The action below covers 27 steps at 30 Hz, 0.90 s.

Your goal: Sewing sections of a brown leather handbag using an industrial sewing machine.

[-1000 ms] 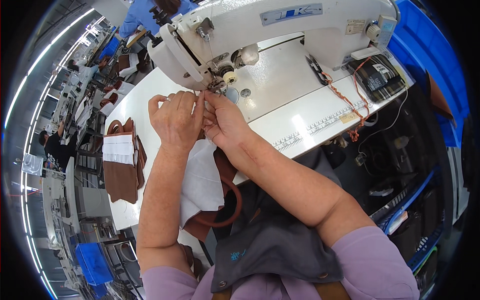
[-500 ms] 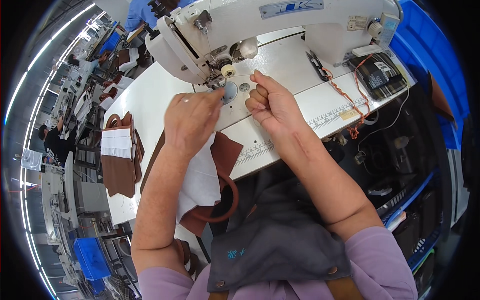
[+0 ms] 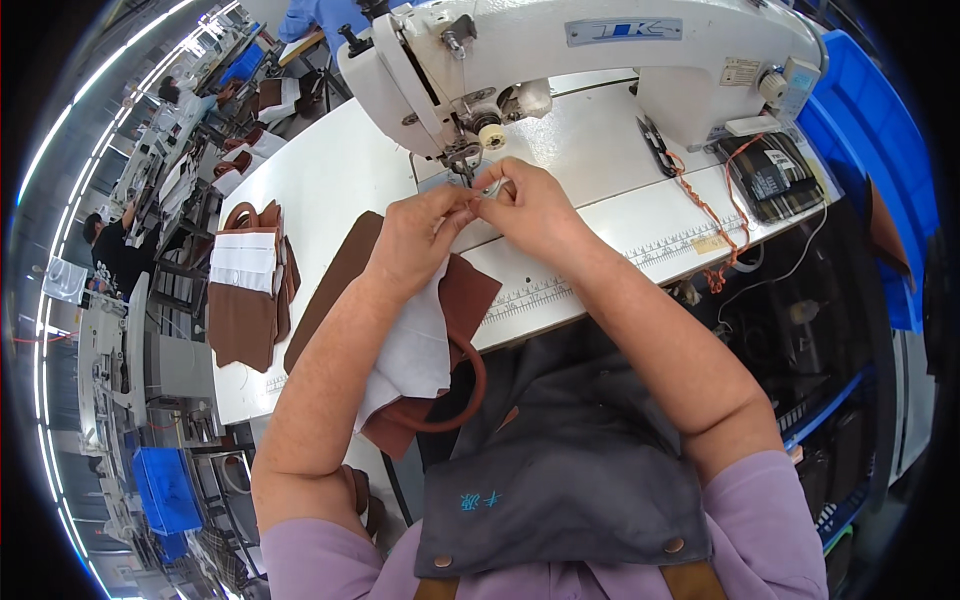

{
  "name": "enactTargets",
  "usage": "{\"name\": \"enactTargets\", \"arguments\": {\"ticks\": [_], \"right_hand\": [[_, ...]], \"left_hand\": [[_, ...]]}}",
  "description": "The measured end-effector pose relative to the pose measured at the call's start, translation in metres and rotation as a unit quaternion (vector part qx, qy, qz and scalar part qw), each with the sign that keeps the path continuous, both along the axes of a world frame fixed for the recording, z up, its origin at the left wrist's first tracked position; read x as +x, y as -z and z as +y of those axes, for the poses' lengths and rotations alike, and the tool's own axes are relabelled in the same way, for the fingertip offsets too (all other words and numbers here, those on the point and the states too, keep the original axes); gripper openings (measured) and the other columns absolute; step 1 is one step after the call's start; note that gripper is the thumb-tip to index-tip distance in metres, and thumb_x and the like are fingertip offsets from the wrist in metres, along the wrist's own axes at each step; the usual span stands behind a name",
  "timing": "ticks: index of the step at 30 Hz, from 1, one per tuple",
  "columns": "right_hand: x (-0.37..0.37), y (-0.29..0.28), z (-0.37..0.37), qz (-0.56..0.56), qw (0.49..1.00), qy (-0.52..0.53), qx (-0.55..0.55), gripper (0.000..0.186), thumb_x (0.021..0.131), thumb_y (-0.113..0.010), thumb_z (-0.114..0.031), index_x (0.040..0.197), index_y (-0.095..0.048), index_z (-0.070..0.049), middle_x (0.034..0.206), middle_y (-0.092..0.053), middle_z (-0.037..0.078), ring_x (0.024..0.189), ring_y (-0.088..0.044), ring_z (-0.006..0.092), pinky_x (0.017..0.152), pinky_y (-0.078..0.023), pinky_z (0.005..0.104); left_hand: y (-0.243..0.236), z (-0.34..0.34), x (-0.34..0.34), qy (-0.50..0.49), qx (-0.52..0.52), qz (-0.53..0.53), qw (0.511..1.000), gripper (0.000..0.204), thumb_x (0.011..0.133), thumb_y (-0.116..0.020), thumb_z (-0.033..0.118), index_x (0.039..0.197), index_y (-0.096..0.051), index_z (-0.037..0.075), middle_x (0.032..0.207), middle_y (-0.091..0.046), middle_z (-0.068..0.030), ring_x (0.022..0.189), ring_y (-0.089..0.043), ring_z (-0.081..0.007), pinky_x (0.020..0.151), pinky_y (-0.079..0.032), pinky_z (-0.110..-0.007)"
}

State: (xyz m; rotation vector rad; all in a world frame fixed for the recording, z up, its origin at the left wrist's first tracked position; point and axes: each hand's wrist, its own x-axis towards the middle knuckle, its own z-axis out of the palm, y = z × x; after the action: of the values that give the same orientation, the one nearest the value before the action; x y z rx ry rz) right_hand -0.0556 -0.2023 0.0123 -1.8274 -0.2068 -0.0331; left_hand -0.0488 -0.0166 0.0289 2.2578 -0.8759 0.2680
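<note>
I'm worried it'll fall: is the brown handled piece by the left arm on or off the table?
Partly off: the brown piece reaches onto the table, but its handle sticks out past the edge.

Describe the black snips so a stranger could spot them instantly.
Find the large white sewing machine and its thick upright column at the right. At the column's lower left corner, slim black snips lie on the white tabletop. Their narrow, forked shape and the twisted orange cord at their lower end distinguish them from the broad dark plaid pouch.

L head cam, fisheye, downward view fr. above, near sewing mach. (image 3: 550, 58)
</note>
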Motion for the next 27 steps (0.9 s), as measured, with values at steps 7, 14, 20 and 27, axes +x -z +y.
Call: {"name": "enactTargets", "arguments": {"ticks": [7,14,20,27], "right_hand": [[0.027,-0.003,0.026,0.092,0.964,-0.050,0.245,0.025,0.087,-0.069,-0.021,0.092,-0.075,0.002,0.078,-0.071,0.010,0.068,-0.065,0.0165,0.064,-0.051,0.0303],[0.050,0.016,0.026,0.021,0.998,0.027,0.044,0.036,0.087,-0.073,-0.033,0.078,-0.076,0.002,0.065,-0.070,0.012,0.062,-0.068,0.0211,0.061,-0.053,0.0337],[0.043,0.011,0.025,-0.051,0.996,0.071,0.012,0.033,0.084,-0.072,-0.029,0.073,-0.074,0.001,0.066,-0.069,0.016,0.063,-0.069,0.0294,0.065,-0.055,0.0393],[0.034,-0.005,0.008,-0.087,0.966,0.110,-0.216,0.027,0.080,-0.062,-0.027,0.073,-0.071,-0.003,0.073,-0.069,0.018,0.072,-0.068,0.0371,0.068,-0.055,0.0470]], "left_hand": [[0.002,0.013,0.006,-0.027,-0.014,0.075,0.997,0.016,0.084,-0.068,-0.005,0.099,-0.071,-0.002,0.087,-0.074,-0.0099,0.081,-0.070,-0.0153,0.075,-0.053,-0.029],[-0.007,0.006,0.012,0.022,0.028,0.101,0.994,0.012,0.084,-0.069,-0.001,0.094,-0.073,0.001,0.087,-0.074,-0.0090,0.081,-0.070,-0.0174,0.076,-0.054,-0.029],[-0.003,-0.001,0.006,0.058,0.026,0.086,0.994,0.006,0.082,-0.068,0.001,0.087,-0.068,0.001,0.081,-0.070,-0.0123,0.075,-0.069,-0.0280,0.069,-0.053,-0.035],[-0.012,-0.019,-0.003,0.080,0.038,0.121,0.989,0.008,0.083,-0.069,0.000,0.091,-0.070,-0.001,0.083,-0.073,-0.0096,0.078,-0.070,-0.0176,0.072,-0.055,-0.030]]}}
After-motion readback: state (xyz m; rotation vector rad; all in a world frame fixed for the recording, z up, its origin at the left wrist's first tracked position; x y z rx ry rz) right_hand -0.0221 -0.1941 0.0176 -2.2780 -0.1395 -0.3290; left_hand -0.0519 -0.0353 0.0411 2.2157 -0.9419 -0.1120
